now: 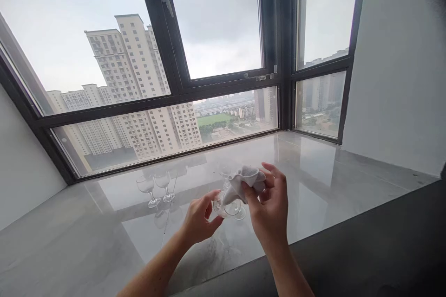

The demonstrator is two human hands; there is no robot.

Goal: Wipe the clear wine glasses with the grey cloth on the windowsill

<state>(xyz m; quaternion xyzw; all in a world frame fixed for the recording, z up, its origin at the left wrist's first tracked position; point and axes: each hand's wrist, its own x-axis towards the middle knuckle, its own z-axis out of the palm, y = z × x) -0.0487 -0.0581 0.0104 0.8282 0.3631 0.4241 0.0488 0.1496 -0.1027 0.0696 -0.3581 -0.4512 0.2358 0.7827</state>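
Note:
My left hand (199, 218) grips a clear wine glass (225, 206) by its bowl, held above the sill. My right hand (270, 206) pinches a white cloth (245, 178), which is pushed into the mouth of that glass. Both hands are closed on what they hold. Two more empty wine glasses (155, 188) stand upright side by side on the grey marble window sill (331, 181), to the left of my hands and nearer the window. Another glass (226, 172) is partly hidden behind the cloth.
A large black-framed window (181, 88) runs along the far edge of the sill, with tall buildings outside. White walls close in both ends (397, 65). A dark surface (365, 250) borders the sill at the near right.

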